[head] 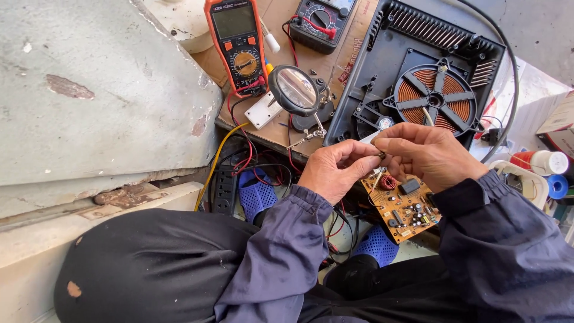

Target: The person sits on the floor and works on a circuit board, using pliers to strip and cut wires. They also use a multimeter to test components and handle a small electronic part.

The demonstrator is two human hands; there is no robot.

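Observation:
My left hand (333, 169) and my right hand (426, 154) meet in front of me, fingertips pinched together on a small dark part (381, 155) held between them. Just below the hands hangs an orange-brown circuit board (402, 207) with a copper coil and small components; which hand bears it I cannot tell. Behind the hands lies an opened black induction cooker shell (382, 72) with its round copper coil (435, 98) exposed.
An orange multimeter (237, 45) and a dark multimeter (318, 21) lie on cardboard. A magnifier on a stand (294, 91) stands left of the hands. A power strip (225, 190) and tangled wires lie below. A chipped grey slab (89, 90) fills the left.

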